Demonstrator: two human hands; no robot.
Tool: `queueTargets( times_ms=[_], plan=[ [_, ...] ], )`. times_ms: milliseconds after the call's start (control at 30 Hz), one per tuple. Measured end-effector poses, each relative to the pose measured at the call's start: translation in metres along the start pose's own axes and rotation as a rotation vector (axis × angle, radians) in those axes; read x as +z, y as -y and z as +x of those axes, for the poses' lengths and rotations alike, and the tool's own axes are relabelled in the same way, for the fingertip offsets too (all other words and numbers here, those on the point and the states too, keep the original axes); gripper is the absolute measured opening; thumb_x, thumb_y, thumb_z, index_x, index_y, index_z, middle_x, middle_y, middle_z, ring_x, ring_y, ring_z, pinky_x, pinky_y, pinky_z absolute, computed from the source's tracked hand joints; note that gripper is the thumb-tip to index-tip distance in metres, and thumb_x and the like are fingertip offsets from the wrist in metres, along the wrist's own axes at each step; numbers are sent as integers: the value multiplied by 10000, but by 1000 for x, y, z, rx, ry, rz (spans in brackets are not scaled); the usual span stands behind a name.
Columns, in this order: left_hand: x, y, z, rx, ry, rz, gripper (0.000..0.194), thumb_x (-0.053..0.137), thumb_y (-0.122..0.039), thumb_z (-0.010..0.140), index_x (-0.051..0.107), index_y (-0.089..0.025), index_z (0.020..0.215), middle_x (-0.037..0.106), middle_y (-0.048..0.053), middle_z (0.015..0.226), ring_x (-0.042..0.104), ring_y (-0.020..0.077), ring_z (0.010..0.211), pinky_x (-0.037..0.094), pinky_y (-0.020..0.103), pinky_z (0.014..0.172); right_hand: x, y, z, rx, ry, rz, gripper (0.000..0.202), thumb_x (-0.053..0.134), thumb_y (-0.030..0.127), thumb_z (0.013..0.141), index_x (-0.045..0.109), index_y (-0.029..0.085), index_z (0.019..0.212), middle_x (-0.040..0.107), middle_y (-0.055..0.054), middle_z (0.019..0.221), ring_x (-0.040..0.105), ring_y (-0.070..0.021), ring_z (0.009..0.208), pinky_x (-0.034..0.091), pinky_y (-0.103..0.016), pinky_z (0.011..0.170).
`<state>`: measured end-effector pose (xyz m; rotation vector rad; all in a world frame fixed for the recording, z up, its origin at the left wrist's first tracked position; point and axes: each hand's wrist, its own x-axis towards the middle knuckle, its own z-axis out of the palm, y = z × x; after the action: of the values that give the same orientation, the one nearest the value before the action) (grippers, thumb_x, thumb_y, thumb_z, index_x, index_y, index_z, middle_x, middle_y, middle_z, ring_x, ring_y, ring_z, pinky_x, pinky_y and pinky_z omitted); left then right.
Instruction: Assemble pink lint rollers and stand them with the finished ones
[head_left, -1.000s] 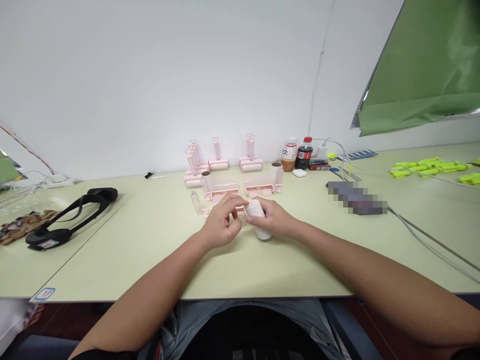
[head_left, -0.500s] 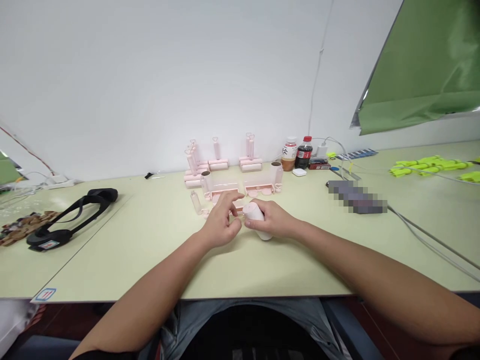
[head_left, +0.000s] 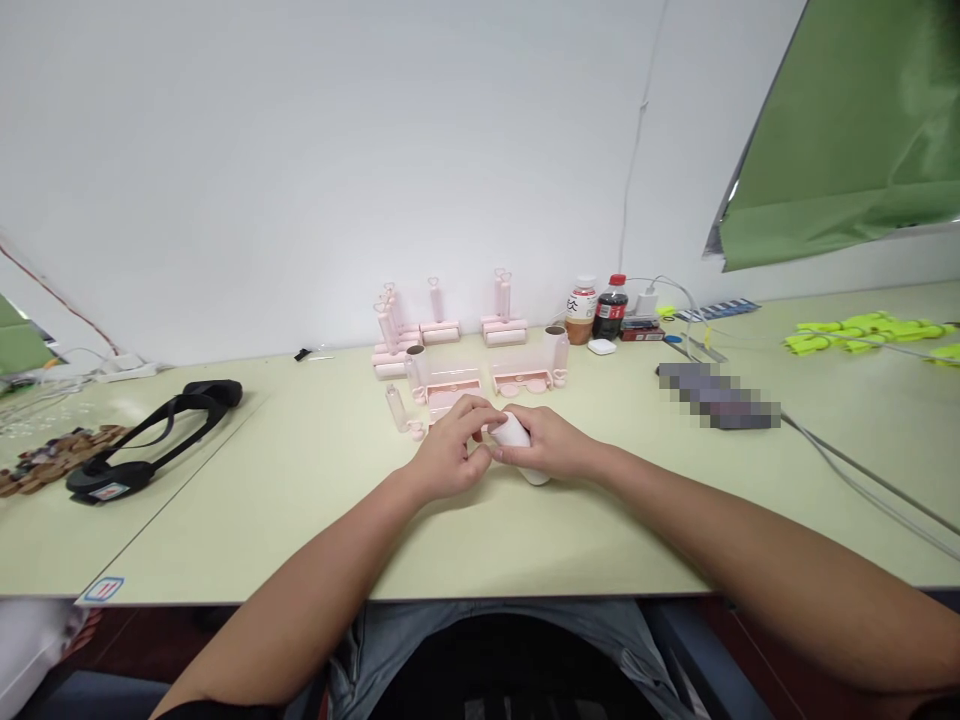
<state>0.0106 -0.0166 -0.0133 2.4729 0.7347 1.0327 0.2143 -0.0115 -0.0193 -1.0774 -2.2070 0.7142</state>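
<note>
A white lint roller refill roll (head_left: pixel 513 432) is held tilted above the table, in front of me. My right hand (head_left: pixel 551 440) wraps around it from the right. My left hand (head_left: pixel 454 452) has its bent fingers and thumb at the roll's upper left end, index fingertip touching the edge. Just beyond my hands stand two pink lint roller parts with cardboard-cored rolls (head_left: pixel 556 345) and pink cases (head_left: pixel 523 382). A small clear pink handle (head_left: pixel 396 408) stands left of them, beside a pink heart-shaped piece (head_left: pixel 416 433). My left hand partly covers the nearer case.
Several pink lint rollers (head_left: pixel 439 332) line the wall. A juice bottle (head_left: pixel 580 312) and a cola bottle (head_left: pixel 610 308) stand to their right. A pixelated dark object (head_left: pixel 716 397) with cables lies right; a black headset (head_left: pixel 150 440) lies left. Yellow-green pieces (head_left: pixel 862 332) lie far right.
My left hand has moved right, its fingers now reaching the roll's end. My right hand keeps the roll, which is tipped slightly. The view has shifted a little.
</note>
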Motion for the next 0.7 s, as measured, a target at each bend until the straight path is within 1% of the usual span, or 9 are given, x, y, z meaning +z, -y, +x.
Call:
queueTargets(
  times_ms=[167,267,300,367,433,467,533,600,700],
  plan=[
    [1,3,1,-8,-6,14,420,494,-94,717,573,-203,1115,572,66,1066,546,136,784,474,256,613,0,0,0,37,5,-8,335,657,467,790,606,189,969,650,-25,854,580,-194,762,404,-283,656],
    [-9,5,3,-81,18,98,332,487,-115,720,608,-190,1020,618,42,943,545,136,727,450,263,621,-1,1,0,63,-13,-30,319,660,452,783,582,194,955,639,-24,854,574,-199,769,398,-287,658],
    [-15,5,4,-140,55,138,296,483,-128,728,618,-191,984,629,28,877,544,136,701,437,263,618,-1,2,0,64,-22,-29,322,658,451,785,571,199,964,637,-24,871,574,-200,781,401,-290,668],
    [-28,4,6,-287,183,210,233,475,-178,762,633,-196,933,635,7,771,546,141,657,409,261,590,-2,2,0,58,-42,-17,347,647,458,795,545,210,1015,634,-25,912,572,-202,806,409,-297,689],
    [-38,2,6,-413,327,272,196,479,-254,788,637,-202,891,643,5,734,557,154,634,386,265,558,-3,2,0,64,-62,-6,391,632,470,805,516,222,1084,631,-26,938,568,-201,810,414,-302,695],
    [-41,2,5,-465,383,304,205,502,-301,783,639,-204,902,657,11,756,570,165,642,381,269,549,-3,1,0,71,-69,-6,412,627,478,806,504,226,1109,630,-26,939,565,-201,803,415,-303,691],
    [-41,0,3,-540,463,377,281,558,-388,750,641,-204,945,685,36,841,601,196,688,383,277,549,-3,0,0,87,-83,-7,432,622,488,804,495,231,1127,627,-26,937,562,-200,792,417,-303,682],
    [-36,-3,1,-588,511,441,345,591,-436,714,644,-196,957,694,63,895,616,221,720,385,286,552,-3,-1,0,90,-93,-4,432,624,488,799,499,231,1123,628,-27,943,563,-200,791,420,-303,680],
    [-27,-4,-1,-614,544,461,284,576,-411,713,653,-188,873,696,76,855,611,219,691,369,286,536,-3,-2,1,71,-120,8,429,629,484,793,510,228,1115,633,-32,969,568,-204,817,424,-307,697]
  ],
)
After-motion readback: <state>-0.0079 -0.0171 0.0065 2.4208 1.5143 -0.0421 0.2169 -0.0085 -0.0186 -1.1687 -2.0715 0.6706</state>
